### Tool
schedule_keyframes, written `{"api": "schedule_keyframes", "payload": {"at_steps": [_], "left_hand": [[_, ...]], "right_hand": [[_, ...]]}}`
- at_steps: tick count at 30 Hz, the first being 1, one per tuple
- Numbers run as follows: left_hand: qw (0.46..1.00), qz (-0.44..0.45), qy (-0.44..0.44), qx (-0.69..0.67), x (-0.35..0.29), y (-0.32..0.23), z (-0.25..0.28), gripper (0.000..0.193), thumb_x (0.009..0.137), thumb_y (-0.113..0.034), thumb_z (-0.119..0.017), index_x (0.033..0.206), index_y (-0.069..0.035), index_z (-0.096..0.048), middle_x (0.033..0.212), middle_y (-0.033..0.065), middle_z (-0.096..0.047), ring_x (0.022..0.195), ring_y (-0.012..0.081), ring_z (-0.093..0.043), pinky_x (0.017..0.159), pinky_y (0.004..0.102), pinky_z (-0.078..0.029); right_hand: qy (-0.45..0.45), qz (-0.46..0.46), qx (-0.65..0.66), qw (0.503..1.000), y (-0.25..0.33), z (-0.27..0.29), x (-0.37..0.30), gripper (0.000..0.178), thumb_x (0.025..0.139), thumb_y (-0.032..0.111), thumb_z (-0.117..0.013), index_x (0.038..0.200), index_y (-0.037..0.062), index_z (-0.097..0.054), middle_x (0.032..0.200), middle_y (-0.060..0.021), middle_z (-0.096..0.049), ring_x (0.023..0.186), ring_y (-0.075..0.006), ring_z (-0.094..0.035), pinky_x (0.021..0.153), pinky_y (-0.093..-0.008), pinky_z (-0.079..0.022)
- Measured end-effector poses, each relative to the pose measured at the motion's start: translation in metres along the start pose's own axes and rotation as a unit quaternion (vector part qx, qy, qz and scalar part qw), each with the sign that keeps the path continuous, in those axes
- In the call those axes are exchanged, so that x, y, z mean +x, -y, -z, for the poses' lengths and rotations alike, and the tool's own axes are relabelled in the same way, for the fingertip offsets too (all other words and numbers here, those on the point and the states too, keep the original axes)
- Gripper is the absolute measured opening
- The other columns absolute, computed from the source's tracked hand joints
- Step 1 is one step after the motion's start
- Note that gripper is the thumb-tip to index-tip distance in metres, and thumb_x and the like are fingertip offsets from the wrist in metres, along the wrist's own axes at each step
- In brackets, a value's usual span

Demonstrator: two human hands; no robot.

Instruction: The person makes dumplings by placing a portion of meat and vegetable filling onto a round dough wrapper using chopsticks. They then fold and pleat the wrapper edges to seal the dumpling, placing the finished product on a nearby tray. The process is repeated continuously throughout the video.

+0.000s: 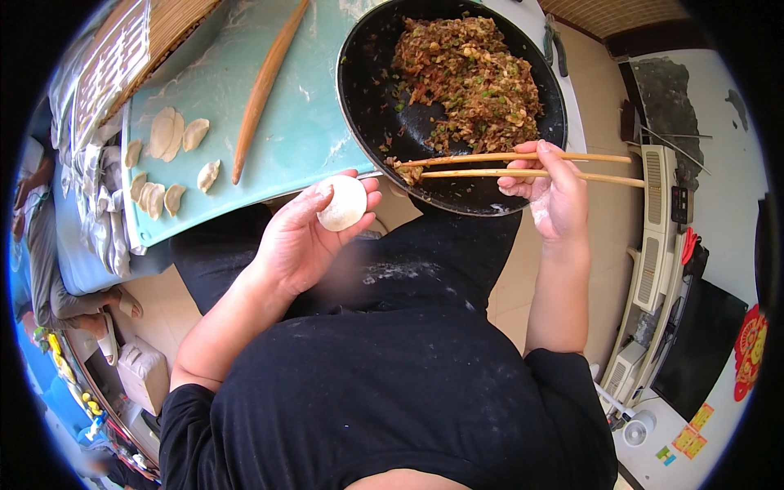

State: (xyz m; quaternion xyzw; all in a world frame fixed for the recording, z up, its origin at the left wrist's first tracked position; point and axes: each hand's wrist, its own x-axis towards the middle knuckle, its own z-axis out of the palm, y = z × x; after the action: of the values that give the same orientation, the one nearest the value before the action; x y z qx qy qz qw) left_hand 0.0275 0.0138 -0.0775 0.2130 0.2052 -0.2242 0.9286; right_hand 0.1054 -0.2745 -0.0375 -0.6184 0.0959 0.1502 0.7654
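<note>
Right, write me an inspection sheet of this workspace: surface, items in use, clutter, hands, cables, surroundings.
Surface: green board, streaked with white.
Items in use: dough wrapper; black pan of filling; chopsticks gripping some at their tips; folded dumplings and flat wrappers on the board; wooden rod to their right.
Clutter: bunched cloth beside the board.
Hands: left hand holds the wrapper; right hand holds the chopsticks.
Cables: none clearly identifiable.
Surroundings: dark screen at right; another person's sandalled foot at lower left.
</note>
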Motion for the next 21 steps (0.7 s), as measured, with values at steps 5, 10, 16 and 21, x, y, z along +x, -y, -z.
{"api": "schedule_keyframes", "payload": {"at_steps": [5, 10, 16, 21], "left_hand": [[1.0, -0.02, 0.015, -0.002, -0.001, -0.008, -0.011, 0.038, 0.091, -0.018, -0.047, 0.12, 0.005, -0.041, 0.122, 0.0224, -0.049, 0.112, 0.0304, -0.052, 0.094, 0.0391, -0.046], [0.998, -0.004, 0.055, 0.002, 0.01, -0.009, -0.036, 0.046, 0.096, -0.029, -0.033, 0.126, 0.006, -0.036, 0.127, 0.0224, -0.045, 0.118, 0.0323, -0.047, 0.099, 0.0393, -0.042], [0.998, -0.033, 0.05, -0.035, 0.024, -0.002, -0.058, 0.054, 0.097, -0.04, -0.025, 0.123, 0.006, -0.04, 0.127, 0.0219, -0.045, 0.115, 0.0304, -0.048, 0.1, 0.0387, -0.039], [0.998, -0.028, 0.048, -0.026, 0.026, -0.002, -0.06, 0.055, 0.097, -0.042, -0.024, 0.122, 0.006, -0.039, 0.127, 0.0234, -0.044, 0.116, 0.0308, -0.048, 0.099, 0.0386, -0.04]], "right_hand": [[-0.011, -0.053, 0.141, 0.989, -0.001, 0.014, 0.007, 0.03, 0.092, 0.023, -0.045, 0.095, -0.0048, -0.056, 0.076, -0.0149, -0.062, 0.065, -0.0271, -0.064, 0.06, -0.0349, -0.055], [0.001, 0.019, 0.19, 0.982, 0.01, -0.004, -0.013, 0.031, 0.094, 0.023, -0.042, 0.099, -0.0049, -0.054, 0.077, -0.0158, -0.062, 0.066, -0.0282, -0.064, 0.063, -0.037, -0.055], [0.061, 0.421, -0.223, 0.877, -0.002, -0.048, -0.056, 0.022, 0.092, 0.015, -0.042, 0.096, -0.003, -0.055, 0.082, -0.0158, -0.061, 0.066, -0.0257, -0.062, 0.065, -0.0357, -0.054], [0.179, 0.55, -0.448, 0.682, 0.002, -0.063, -0.071, 0.02, 0.084, 0.017, -0.057, 0.091, -0.0009, -0.061, 0.08, -0.0147, -0.061, 0.071, -0.0285, -0.063, 0.065, -0.0354, -0.055]]}}
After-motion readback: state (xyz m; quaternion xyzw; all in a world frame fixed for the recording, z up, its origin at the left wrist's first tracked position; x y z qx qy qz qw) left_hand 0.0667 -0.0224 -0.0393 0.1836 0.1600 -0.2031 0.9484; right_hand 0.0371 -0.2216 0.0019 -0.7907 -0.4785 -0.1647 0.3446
